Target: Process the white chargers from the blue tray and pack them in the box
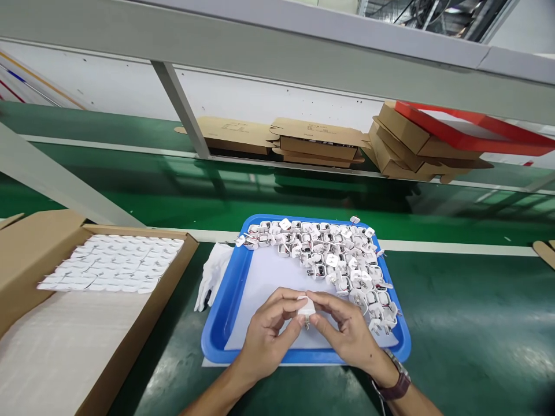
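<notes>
Between the fingertips of both hands is a small white plug adapter, its metal prongs pointing down toward me. My left hand pinches it from the left, and my right hand grips it from the right, with a watch on that wrist. Both hands are above the front part of a blue tray lined with white paper. Many similar white plug housings, with open shells and wires showing, lie along the tray's back and right side.
A cardboard box at left holds rows of flat white pieces. White gloves lie beside the tray. Flattened cartons and a red box lid rest beyond the bench, behind a metal frame post.
</notes>
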Available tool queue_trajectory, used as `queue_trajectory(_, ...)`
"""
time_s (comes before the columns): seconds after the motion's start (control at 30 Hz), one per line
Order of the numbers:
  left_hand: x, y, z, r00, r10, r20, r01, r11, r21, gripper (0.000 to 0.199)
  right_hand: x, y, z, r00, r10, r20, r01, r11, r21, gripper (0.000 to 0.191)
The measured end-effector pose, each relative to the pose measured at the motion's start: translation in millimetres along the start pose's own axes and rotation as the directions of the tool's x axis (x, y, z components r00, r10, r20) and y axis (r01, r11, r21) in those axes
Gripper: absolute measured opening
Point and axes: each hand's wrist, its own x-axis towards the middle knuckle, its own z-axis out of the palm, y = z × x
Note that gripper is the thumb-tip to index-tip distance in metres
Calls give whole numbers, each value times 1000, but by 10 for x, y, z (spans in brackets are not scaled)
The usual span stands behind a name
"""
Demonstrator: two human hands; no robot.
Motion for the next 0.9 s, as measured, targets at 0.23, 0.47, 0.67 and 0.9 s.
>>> queue_trajectory(0.23,27,35,-14,999,-49,5,49,998,-39,21,9,12,24,999,27,29,-29,996,86,36)
queue_trajectory(0.47,105,88,-42,981,-189,-36,186,980,-74,20,41,3,-32,994,95,56,-103,980,169,45)
queue_trajectory(0.67,72,31,-52,966,-249,64,257,951,-172,42,59,9,-49,996,72,46,-77,988,131,41)
queue_trajectory(0.9,116,15,19,976,-148,-162,144,989,-33,43,-67,143,-47,996,51,-78,-64,980,-186,43)
